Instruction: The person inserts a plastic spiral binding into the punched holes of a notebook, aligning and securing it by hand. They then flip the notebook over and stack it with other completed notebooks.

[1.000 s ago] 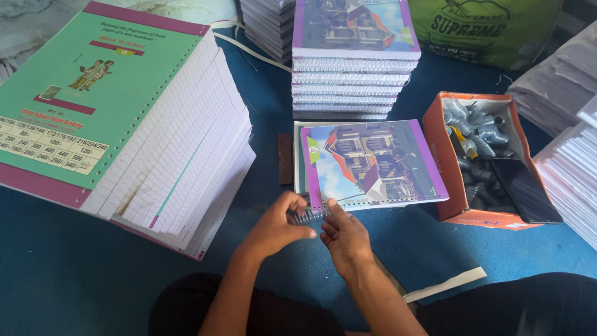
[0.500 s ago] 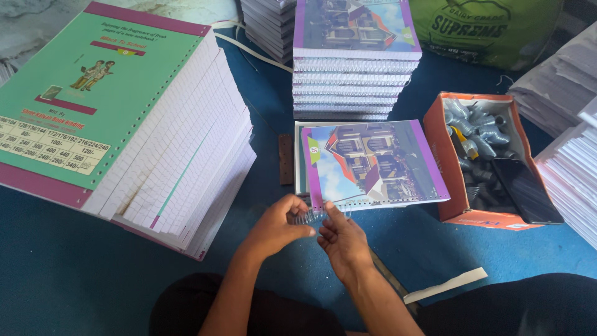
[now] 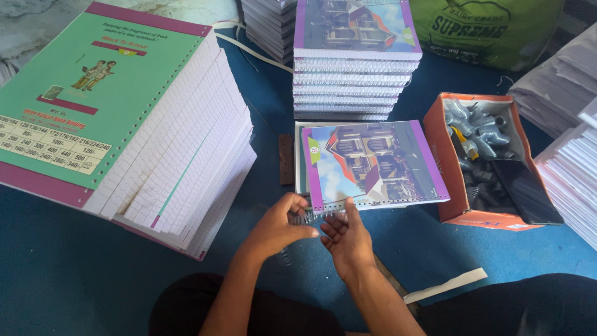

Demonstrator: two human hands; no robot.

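Two hands meet at lower centre over the near edge of a notebook [image 3: 373, 163] with a purple-bordered picture cover. Left hand [image 3: 277, 229] pinches a metal spiral coil [image 3: 305, 218] at the punched edge; right hand [image 3: 346, 239] lies half open, fingers steadying that edge. Step, as judged: threading the coil into the holes. Next move calls for turning the coil while keeping the holes aligned. Orange box [image 3: 443, 186] of coils stands at right.
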